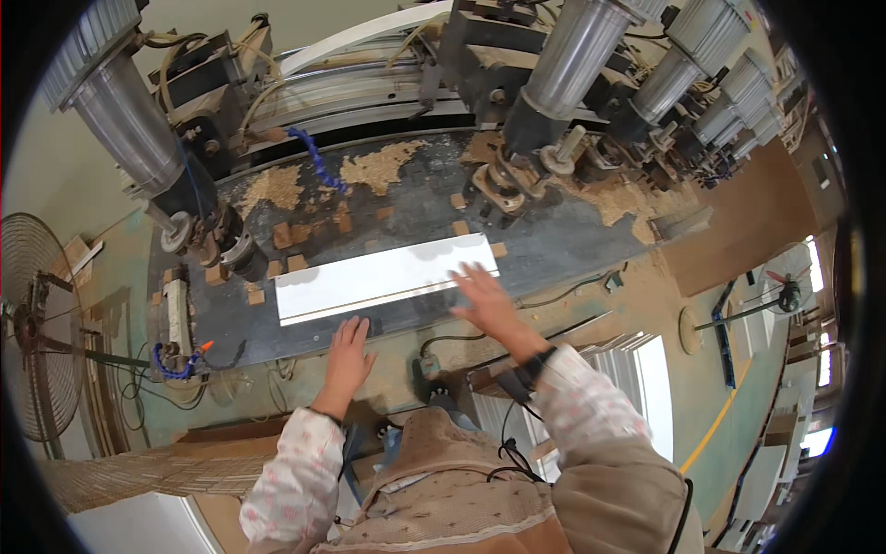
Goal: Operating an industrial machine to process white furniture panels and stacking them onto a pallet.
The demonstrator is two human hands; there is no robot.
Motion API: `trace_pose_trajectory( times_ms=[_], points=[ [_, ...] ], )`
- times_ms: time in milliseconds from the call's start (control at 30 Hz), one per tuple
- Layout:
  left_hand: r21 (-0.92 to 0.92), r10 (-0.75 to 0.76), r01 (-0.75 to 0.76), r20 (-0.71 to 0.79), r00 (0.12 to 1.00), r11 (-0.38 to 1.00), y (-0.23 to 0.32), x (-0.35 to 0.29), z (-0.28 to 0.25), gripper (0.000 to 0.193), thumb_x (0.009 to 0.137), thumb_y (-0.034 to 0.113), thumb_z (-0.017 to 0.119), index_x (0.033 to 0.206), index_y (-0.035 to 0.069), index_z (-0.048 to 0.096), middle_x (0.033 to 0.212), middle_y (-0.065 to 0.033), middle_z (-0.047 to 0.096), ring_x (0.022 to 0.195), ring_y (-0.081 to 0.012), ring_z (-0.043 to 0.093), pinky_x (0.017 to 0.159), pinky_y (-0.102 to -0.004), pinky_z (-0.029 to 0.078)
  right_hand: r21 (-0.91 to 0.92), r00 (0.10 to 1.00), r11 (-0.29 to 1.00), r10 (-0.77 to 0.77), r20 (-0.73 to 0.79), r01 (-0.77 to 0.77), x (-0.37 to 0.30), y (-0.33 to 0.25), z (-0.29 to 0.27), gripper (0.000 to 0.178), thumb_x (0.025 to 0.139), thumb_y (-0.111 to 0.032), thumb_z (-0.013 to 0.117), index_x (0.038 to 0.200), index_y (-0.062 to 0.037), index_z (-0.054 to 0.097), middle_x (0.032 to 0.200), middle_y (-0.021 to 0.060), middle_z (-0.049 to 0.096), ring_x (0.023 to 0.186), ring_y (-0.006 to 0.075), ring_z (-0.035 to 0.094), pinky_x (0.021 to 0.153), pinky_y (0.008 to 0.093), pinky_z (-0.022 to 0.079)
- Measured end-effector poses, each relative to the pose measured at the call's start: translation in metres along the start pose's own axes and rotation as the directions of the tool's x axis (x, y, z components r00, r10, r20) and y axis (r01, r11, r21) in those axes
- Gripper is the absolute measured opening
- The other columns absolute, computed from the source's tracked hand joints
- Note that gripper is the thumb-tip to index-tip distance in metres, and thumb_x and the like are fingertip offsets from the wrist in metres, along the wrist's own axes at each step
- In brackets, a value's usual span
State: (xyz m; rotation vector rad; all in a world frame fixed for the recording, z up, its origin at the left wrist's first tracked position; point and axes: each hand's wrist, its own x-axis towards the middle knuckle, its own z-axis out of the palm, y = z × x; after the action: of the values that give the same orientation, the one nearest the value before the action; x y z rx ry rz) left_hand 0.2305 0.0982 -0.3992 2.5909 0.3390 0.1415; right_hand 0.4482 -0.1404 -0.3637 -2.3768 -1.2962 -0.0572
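The left hand (pixel 349 343) is lying flat and spread, fingers released, at the near edge of a white panel (pixel 383 274), its fingertips touching or just short of that edge. The right hand (pixel 486 297) is likewise lying open, palm down, pressing on the panel's right end; nothing is being grasped. The panel is lying lengthwise on a dark bench (pixel 554 249), slightly tilted in view, between the hands and the drill heads (pixel 517 180). Small wooden blocks (pixel 295 233) and sawdust (pixel 378 166) are sitting on the bench beyond the panel. A blue hose (pixel 317 157) is hanging above the sawdust. A fan (pixel 37 323) is standing at far left.
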Motion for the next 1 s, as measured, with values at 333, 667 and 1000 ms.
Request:
trace_pose_trajectory(
  times_ms=[333,667,1000],
  points=[
    [0.349,-0.075,0.035,0.103,0.992,0.937,-0.013,0.042,0.048,0.104,0.068,0.032,0.081,0.149,0.004,0.022,0.155,-0.014,0.023,0.141,-0.0371,0.022,0.111,-0.0584,0.023,-0.393,0.665,0.538,0.624,-0.41,-0.746,-0.403,0.008,-0.223,0.105,0.057,-0.024,0.088,0.146,-0.0105,0.034,0.151,0.0211,0.027,0.139,0.0425,0.024,0.111,0.056,0.024],
    [0.344,0.057,-0.025,-0.082,0.995,0.939,-0.016,0.036,0.049,0.07,0.067,0.019,0.081,0.127,0.006,0.047,0.129,-0.0113,0.046,0.124,-0.0299,0.041,0.109,-0.0487,0.029,-0.442,0.605,0.479,0.77,-0.204,-0.758,-0.456,-0.003,-0.186,0.071,0.078,0.004,0.053,0.143,-0.0236,0.043,0.151,0.0098,0.033,0.14,0.044,0.023,0.108,0.0663,0.02],
    [0.283,0.097,-0.086,-0.027,0.995,0.955,-0.038,-0.014,0.046,0.057,0.087,0.006,0.045,0.144,0.012,0.039,0.148,-0.0095,0.037,0.139,-0.0378,0.029,0.114,-0.0577,0.02,-0.24,0.991,0.961,0.132,-0.03,-0.136,-0.216,-0.022,-0.164,0.052,0.078,0.005,0.052,0.126,-0.0143,0.059,0.131,0.0091,0.056,0.123,0.0342,0.051,0.105,0.0467,0.04]
  ],
)
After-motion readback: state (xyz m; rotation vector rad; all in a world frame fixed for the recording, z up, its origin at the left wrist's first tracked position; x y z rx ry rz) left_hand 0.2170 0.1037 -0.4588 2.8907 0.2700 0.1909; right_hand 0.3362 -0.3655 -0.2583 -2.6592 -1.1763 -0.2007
